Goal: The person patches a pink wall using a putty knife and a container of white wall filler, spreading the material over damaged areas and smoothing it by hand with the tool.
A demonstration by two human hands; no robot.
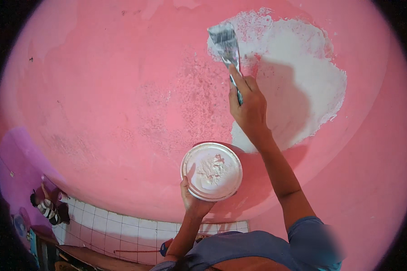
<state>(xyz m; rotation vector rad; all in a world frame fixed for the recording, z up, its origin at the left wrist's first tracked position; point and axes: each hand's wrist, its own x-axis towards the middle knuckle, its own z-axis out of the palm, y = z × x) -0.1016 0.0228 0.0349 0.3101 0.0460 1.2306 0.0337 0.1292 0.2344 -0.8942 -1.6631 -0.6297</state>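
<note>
My right hand (248,101) grips the handle of a metal putty knife (224,38), whose broad blade lies at the upper left edge of an irregular white plaster patch (303,81) on the pink wall (99,81). My left hand (190,198) holds a round white lid (199,185) from its lower left, with a lumpy smear of white paste (212,167) on it, below and left of the patch. Mottled, worn paint lies left of the patch.
At lower left another person (47,207) crouches by a purple wall (16,167) on a white tiled floor (99,226). A long thin pole (135,251) lies on the tiles. A dark wooden edge (81,253) runs along the bottom left.
</note>
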